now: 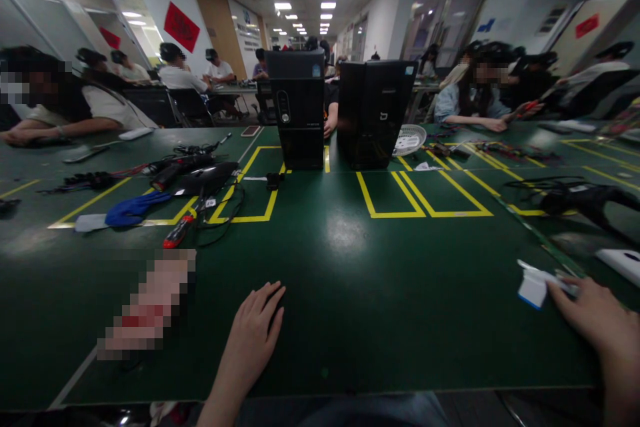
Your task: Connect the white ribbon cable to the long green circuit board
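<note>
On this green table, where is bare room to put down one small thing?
The widest free patch of table lies between left hand and right hand, up to the yellow tape. A narrower one runs between its outlines toward the computer towers. Crowded: far left, around the blue glove and cables.

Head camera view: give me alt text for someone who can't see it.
The left hand lies on a green table, while the right hand touches a small white item. Beyond them stand two black computer towers near yellow tape outlines, with people seated in the background.
</note>
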Demonstrator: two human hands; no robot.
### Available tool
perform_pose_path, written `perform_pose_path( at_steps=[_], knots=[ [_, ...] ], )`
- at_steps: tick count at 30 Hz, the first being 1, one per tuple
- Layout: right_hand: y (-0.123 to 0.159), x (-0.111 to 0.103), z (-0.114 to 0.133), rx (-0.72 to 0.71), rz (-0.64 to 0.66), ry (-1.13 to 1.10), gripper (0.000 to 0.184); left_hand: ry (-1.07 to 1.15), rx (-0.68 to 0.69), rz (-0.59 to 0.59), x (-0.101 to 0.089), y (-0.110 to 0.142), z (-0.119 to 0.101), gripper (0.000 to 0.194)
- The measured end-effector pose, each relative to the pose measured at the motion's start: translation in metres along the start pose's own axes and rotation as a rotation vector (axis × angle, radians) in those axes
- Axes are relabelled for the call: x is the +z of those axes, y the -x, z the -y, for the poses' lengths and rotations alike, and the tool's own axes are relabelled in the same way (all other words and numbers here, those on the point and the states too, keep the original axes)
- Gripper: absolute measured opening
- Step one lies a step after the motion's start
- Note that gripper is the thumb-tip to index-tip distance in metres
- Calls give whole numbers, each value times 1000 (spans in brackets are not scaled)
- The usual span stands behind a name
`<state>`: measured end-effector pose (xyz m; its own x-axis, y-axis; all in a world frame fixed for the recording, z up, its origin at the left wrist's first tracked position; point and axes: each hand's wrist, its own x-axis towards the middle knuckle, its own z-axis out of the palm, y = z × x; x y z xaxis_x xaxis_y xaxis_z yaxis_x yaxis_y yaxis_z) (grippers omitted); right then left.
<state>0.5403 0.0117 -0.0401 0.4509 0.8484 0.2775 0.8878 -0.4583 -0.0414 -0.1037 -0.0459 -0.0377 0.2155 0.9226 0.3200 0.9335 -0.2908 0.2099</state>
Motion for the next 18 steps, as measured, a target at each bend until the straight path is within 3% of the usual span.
perform_pose_path(
  at_steps=[3, 7, 10, 13, 18],
  knots=[
    [5, -7, 6, 36, 26, 6, 72, 4, -3, -10, 0, 0, 0, 37],
    [12, 0, 11, -121, -1, 21, 64, 10, -13, -25, -1, -1, -1, 37],
    [30, 9, 34, -278, 12, -45, 62, 14, -19, -22, -1, -1, -2, 37],
    [62, 9, 85, -410, 6, -149, 61, 17, -23, -32, -1, -1, -4, 37],
    [131, -12, 200, -715, 47, -300, 51, 1, -17, -54, -1, -1, -4, 36]
  ],
)
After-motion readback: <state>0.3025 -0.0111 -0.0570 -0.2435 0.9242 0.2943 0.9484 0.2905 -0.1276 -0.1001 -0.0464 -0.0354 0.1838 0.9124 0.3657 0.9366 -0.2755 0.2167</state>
